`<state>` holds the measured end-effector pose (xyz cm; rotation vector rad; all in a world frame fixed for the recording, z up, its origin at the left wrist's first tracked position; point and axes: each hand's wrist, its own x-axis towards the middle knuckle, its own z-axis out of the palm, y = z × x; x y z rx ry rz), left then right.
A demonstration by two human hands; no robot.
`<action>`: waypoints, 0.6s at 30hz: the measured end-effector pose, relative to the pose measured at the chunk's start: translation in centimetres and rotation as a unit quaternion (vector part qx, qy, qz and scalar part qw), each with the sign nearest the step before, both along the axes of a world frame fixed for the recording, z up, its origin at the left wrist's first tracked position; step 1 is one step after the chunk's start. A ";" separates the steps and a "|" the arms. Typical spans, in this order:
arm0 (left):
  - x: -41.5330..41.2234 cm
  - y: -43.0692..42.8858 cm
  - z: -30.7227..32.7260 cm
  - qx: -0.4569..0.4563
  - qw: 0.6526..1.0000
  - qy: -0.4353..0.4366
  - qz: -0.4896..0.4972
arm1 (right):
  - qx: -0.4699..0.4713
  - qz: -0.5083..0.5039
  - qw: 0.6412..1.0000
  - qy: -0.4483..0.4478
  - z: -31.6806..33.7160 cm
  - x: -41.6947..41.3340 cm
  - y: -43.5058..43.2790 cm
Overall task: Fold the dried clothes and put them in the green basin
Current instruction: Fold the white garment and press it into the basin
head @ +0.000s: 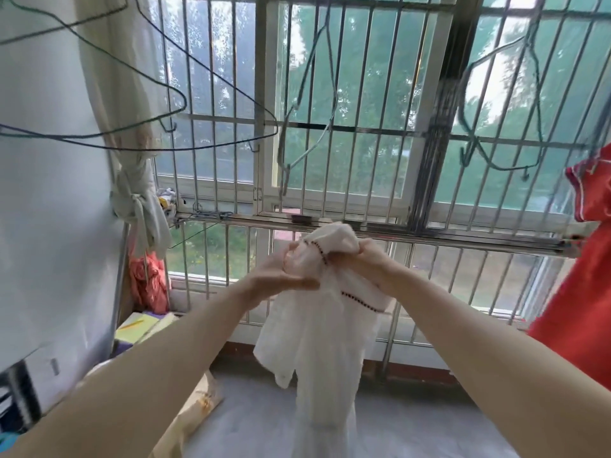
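fingers (299, 285) of left hand (279, 276) and right hand (363, 261) curled tight round bunched top of white garment (317, 325), hands close together, rest of cloth hanging toward floor (258, 424). behind, barred window (330, 127) across whole view. red garment (582, 292) hanging at right edge. thin wire hangers (185, 102) overhead. pink bag (150, 285) low at left, beside yellow papers (135, 328).
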<state>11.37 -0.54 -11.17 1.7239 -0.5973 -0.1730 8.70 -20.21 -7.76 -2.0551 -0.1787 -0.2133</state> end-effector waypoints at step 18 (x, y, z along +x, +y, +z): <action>2.5 0.2 -3.1 0.159 0.951 -0.169 0.207 | 0.167 -0.068 0.983 0.030 0.9 -1.2 -4.6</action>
